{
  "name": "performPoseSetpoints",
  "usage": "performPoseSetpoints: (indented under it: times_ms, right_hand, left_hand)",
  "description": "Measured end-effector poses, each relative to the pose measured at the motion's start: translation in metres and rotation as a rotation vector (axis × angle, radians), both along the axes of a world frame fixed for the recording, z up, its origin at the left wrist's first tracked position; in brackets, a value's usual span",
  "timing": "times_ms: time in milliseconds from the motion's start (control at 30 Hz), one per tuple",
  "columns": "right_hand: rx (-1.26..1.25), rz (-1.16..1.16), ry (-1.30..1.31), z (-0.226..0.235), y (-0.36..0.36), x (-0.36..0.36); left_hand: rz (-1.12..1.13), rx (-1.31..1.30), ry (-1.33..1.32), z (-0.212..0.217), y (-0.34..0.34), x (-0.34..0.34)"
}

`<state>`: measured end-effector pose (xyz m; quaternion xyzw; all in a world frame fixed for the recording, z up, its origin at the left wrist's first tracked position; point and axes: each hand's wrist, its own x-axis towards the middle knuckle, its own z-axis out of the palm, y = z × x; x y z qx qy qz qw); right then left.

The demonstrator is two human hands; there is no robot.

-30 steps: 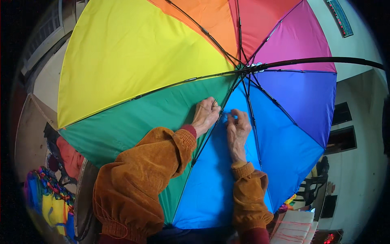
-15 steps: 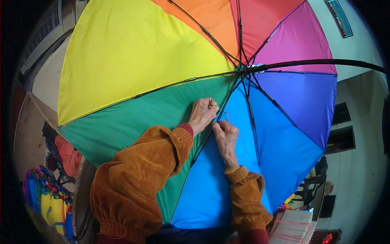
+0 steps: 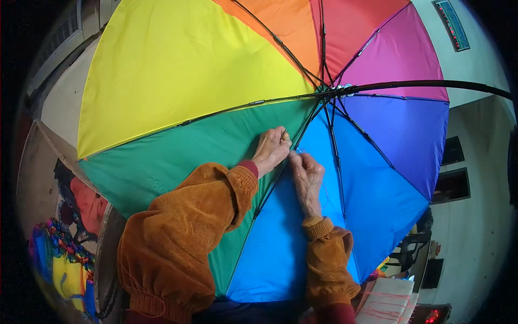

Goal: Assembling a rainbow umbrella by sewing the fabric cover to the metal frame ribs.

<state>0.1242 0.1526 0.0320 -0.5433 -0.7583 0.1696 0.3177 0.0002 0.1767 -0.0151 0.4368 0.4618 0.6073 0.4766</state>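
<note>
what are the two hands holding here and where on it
Both pinch the open rainbow fabric umbrella at a black metal rib between green and blue panels: left hand and right hand, fingers close together.

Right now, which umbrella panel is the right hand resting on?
The light blue panel, between the green panel and the darker blue one. The right hand lies on it; the left hand sits at the green-blue seam.

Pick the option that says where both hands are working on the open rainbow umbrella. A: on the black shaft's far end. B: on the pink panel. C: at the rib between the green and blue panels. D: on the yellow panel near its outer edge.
C: the left hand and right hand meet at the black rib between the umbrella's green and blue panels.
</note>
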Motion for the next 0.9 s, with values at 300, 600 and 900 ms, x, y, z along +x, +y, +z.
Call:
performPoseSetpoints:
  times_ms: [300,600,900]
  right_hand:
    - [0.328,0.124,-0.32,-0.013,0.029,0.014]
    - [0.411,0.188,-0.43,-0.029,0.035,0.016]
    - [0.467,0.183,-0.4,-0.035,0.045,0.013]
  left_hand:
    - [0.128,-0.038,0.018,-0.002,-0.006,0.004]
    - [-0.046,-0.351,-0.177,0.024,-0.019,0.006]
    - [-0.091,-0.385,-0.538,0.019,-0.016,0.005]
